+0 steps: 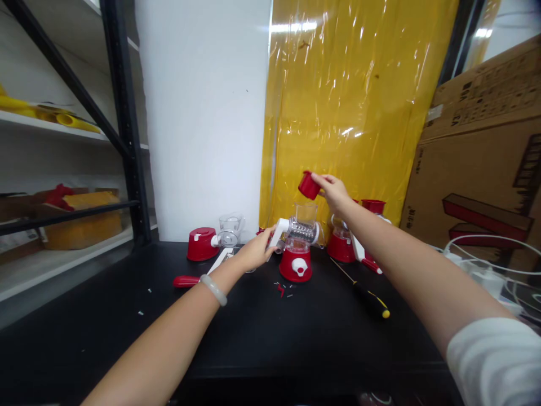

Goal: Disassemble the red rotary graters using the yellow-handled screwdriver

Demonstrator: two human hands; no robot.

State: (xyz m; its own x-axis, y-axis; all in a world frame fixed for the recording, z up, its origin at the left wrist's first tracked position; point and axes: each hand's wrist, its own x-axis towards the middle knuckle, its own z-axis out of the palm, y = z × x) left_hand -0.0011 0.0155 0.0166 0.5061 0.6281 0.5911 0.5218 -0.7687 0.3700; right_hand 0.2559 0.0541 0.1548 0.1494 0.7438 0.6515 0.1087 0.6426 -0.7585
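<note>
While your right hand pinches the red cup between thumb and fingertips, the cup hangs tilted in the air, just above the clear hopper of the grater at the far middle of the desk. Your left hand is curled loosely around the white crank on the grater's left side, a grip that seems meant to keep the light plastic body from sliding.

The grater has a glossy red domed base, and a perforated metal drum shows through its transparent shell. Tiny scraps lie just in front of it.

To the right stands a second grater. Nearer lies a screwdriver with a yellow-tipped black handle. To the left sit a loose red base and a clear housing. Crinkled yellow film hangs behind the desk.
</note>
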